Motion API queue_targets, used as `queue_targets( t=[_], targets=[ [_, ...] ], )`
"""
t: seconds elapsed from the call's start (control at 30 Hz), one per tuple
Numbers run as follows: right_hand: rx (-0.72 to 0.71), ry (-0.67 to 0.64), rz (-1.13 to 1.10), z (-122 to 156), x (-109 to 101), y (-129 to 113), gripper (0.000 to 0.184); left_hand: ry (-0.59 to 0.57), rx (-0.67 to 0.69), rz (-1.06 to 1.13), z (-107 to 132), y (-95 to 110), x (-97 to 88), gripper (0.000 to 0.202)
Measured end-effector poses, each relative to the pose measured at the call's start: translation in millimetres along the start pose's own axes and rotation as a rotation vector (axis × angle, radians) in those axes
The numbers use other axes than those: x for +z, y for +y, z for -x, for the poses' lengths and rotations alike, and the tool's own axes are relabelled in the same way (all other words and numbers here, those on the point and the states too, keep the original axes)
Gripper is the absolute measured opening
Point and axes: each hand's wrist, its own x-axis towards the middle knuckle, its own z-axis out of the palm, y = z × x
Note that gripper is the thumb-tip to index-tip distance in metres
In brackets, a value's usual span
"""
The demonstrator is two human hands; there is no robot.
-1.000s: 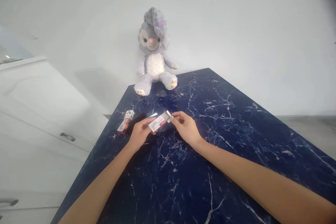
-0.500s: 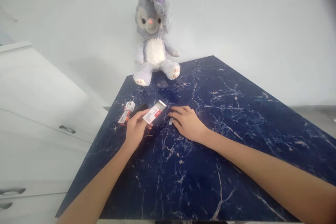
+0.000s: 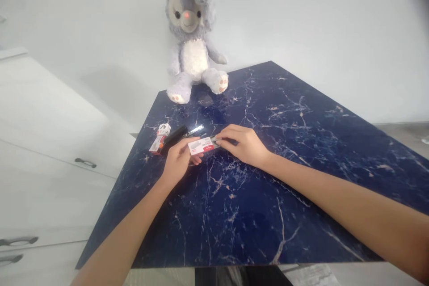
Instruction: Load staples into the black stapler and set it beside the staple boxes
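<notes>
My left hand (image 3: pixel 177 161) is closed around a small white and red staple box (image 3: pixel 200 146), whose far end points at my other hand. At that end, my right hand (image 3: pixel 246 145) pinches a small silvery strip of staples (image 3: pixel 217 140) between thumb and fingers. The strip is at the box's opening; how much of it is inside I cannot tell. Just behind my left hand lies a black stapler (image 3: pixel 177 134) with an orange spot and a shiny metal part sticking out to the right. A second white and red box (image 3: pixel 156 144) lies beside it, its flap raised.
A grey plush rabbit (image 3: pixel 194 53) sits at the back of the dark blue marbled table (image 3: pixel 248 219), against the white wall. White cabinets (image 3: pixel 50 165) with dark handles stand along the left side.
My right hand has lifted the strip from the table to the box's open end. My left hand has turned the box flatter towards it. The view has tilted slightly down.
</notes>
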Motion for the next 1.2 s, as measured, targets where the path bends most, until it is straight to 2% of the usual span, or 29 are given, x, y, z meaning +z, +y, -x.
queue_targets(
  t=[0.17, 0.27, 0.4, 0.47, 0.67, 0.8, 0.9, 1.03, 1.2],
  targets=[
    [-0.054, 0.022, -0.025, -3, -1, 1, 0.018, -0.009, -0.012, 0.113, -1, -4, 1.8, 0.046],
    [-0.087, -0.016, -0.029, -3, -2, 3, 0.020, -0.026, -0.033, 0.172, -3, -5, 0.4, 0.045],
    [-0.068, -0.083, -0.058, -1, -1, 6, 0.023, -0.020, -0.022, 0.194, -4, -6, -0.3, 0.045],
    [-0.056, -0.075, -0.081, -1, -1, 5, 0.022, -0.046, -0.029, 0.177, -4, -5, -0.4, 0.047],
    [0.172, -0.040, -0.219, -5, -4, 6, 0.021, -0.134, -0.052, 0.188, -2, -4, -3.6, 0.052],
    [0.150, -0.080, -0.317, -5, -4, 9, 0.019, -0.258, -0.082, 0.231, 1, 0, -5.0, 0.057],
    [0.182, -0.082, -0.342, -3, -2, 5, 0.024, -0.318, -0.064, 0.223, 4, 5, -3.5, 0.057],
    [0.350, -0.132, -0.362, 1, 2, -7, 0.036, -0.326, -0.010, 0.206, 4, 8, -1.8, 0.054],
    [0.395, 0.014, -0.370, 3, 7, -10, 0.052, -0.368, 0.030, 0.225, 5, 8, 0.2, 0.067]
  ],
)
